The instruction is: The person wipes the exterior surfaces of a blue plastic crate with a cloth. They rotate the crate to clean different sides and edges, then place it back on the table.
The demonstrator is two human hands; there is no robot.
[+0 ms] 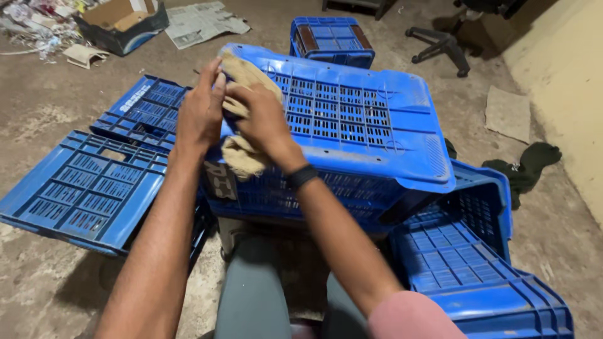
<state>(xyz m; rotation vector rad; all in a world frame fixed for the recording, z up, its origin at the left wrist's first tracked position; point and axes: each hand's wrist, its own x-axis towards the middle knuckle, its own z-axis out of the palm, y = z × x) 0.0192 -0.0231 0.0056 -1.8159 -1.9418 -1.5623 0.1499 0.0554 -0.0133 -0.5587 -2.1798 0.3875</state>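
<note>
On an upturned blue crate (352, 119), both hands, left (200, 113) and right (267, 122), clutch a tan cloth (242, 157) bunched between them against the crate's corner.

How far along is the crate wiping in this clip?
Nothing shows as finished. In hand: both the left hand and right hand press a beige rag on the upturned blue crate on the lap. Possibly left: the crates on the floor at left and right.

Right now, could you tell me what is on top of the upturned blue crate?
Both hands, left and right, press a tan cloth on the crate near its corner. The crate hides whatever lies beneath it.
</note>
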